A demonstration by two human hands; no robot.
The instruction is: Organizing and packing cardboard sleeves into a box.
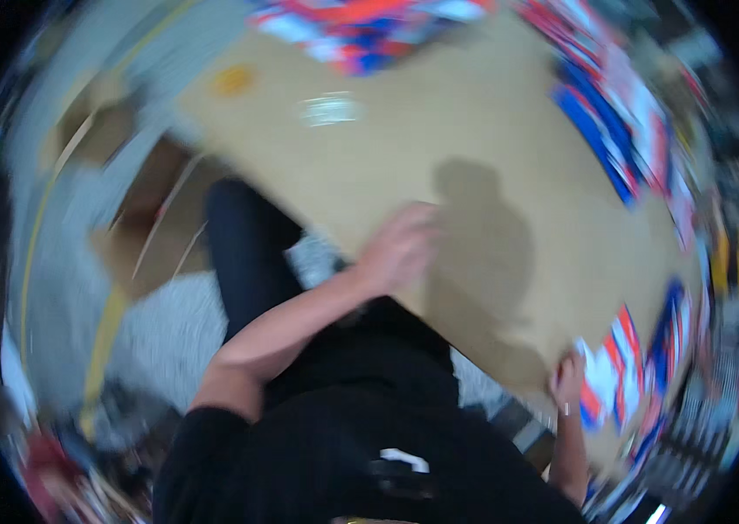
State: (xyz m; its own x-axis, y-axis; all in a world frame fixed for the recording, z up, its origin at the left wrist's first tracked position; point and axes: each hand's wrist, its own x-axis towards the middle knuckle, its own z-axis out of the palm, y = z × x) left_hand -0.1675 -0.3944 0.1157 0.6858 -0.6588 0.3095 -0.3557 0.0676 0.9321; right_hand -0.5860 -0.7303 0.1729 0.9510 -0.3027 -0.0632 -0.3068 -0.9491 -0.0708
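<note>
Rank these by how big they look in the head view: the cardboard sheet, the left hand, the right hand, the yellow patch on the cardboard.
1. cardboard sheet, by far the largest.
2. left hand, on the sheet's near edge.
3. right hand, at the sheet's lower corner; partly hidden, and the fisheye rim shrinks it.
4. yellow patch: looks close to the right hand; motion blur leaves it unsure.

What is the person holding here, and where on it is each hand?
A large brown cardboard sheet. The left hand presses on its near edge around the middle; the right hand grips its near right corner. Motion blur hides the finger detail.
</note>
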